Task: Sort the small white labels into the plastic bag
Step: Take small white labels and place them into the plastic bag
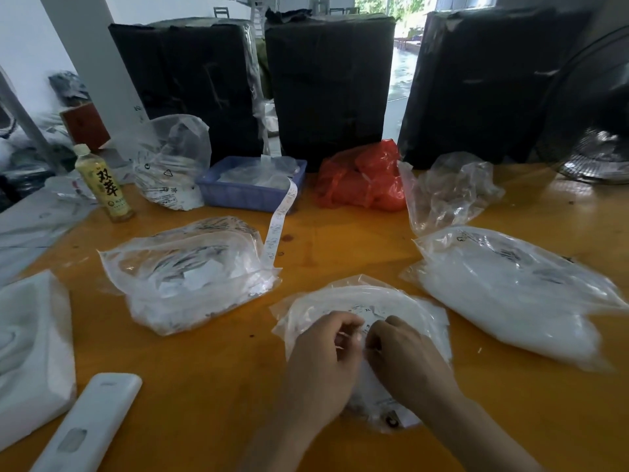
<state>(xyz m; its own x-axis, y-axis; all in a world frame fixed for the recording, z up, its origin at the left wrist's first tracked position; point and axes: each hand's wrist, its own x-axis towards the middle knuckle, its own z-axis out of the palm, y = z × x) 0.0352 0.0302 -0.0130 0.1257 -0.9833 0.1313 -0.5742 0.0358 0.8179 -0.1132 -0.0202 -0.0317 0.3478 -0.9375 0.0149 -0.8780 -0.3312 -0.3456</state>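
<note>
A clear plastic bag lies on the orange table right in front of me, with small white labels showing at its top. My left hand and my right hand rest on the bag with curled fingers that meet and pinch small white labels between them. A long strip of white labels trails from the blue tray down to a second clear bag full of labels at the left.
A large clear bag of white material lies at the right, an empty clear bag and a red bag behind it. A tea bottle, a white remote and white foam sit left. Black bales stand behind.
</note>
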